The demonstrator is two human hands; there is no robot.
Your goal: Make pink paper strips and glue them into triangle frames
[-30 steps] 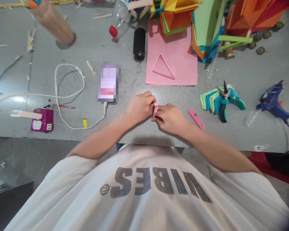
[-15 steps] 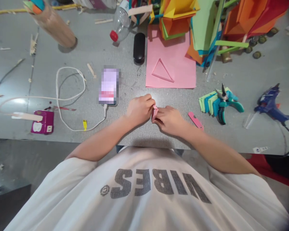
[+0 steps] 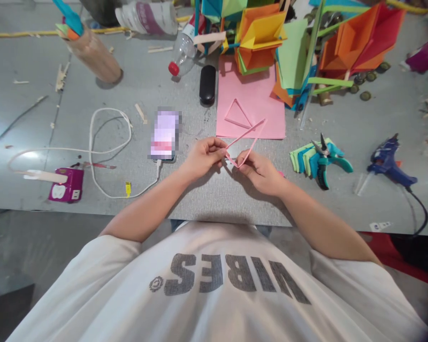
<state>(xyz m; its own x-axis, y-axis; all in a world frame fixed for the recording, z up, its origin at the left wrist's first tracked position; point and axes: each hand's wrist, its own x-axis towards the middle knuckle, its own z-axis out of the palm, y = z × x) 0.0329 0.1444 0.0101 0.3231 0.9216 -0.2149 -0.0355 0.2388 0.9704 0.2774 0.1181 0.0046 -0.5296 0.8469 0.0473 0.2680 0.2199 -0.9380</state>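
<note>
Between my hands, near the table's front edge, is a narrow pink paper strip (image 3: 248, 134) bent into a triangle, its far tip reaching over the pink sheets. My left hand (image 3: 207, 156) pinches its left corner between thumb and fingers. The near right corner is gripped by my right hand (image 3: 258, 172). A second pink triangle (image 3: 235, 114) lies flat on the pink sheets (image 3: 249, 85), partly overlapped in view by the held one. Just right of my right hand, a bit of a pink tool (image 3: 281, 174) shows.
Left of my hands lies a phone (image 3: 164, 134) on a white cable. Pliers (image 3: 324, 159) rest on folded green and blue papers (image 3: 303, 159), with a blue glue gun (image 3: 392, 161) farther right. A black case (image 3: 207, 85), a bottle (image 3: 184, 52) and colourful paper shapes (image 3: 360, 42) stand behind.
The folded pink strip between my fingers has opened out into a triangle. My hands have moved slightly apart, and the right hand now covers most of the pink tool. The view has shifted a little.
</note>
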